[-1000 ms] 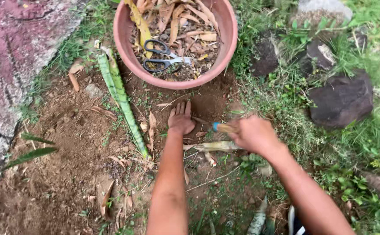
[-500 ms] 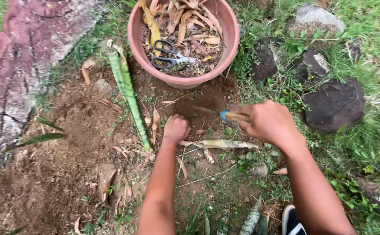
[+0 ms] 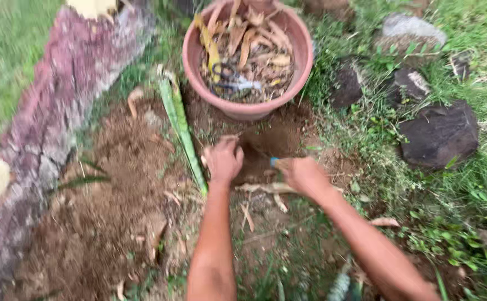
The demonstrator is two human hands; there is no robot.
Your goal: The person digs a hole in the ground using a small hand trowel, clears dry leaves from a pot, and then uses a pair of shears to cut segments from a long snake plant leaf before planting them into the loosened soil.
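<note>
While half a second ago the left hand (image 3: 223, 160) rested lower on the bare soil, it now sits at the left edge of the small dug hollow (image 3: 274, 142) just below the pink pot (image 3: 247, 108), fingers curled down into the loose earth; blur hides whether they pinch anything. The right hand (image 3: 303, 174) has shifted left and down toward the middle of the frame, closed around a tool handle (image 3: 275, 162) whose blue-and-tan end pokes out toward the hollow; its working end is hidden against the dark soil. Both hands have thus drawn together at the hollow, so the digging looks under way there rather than on the ground beside it.

Inside the pot, at the top centre, scissors (image 3: 232, 82) lie among dry brown leaves, as before. A long green leaf strip (image 3: 182, 131) runs down the soil just left of the left hand. Dark stones (image 3: 439, 134) lie in grass on the right, and a reddish stone edging (image 3: 59, 106) crosses the left side.
</note>
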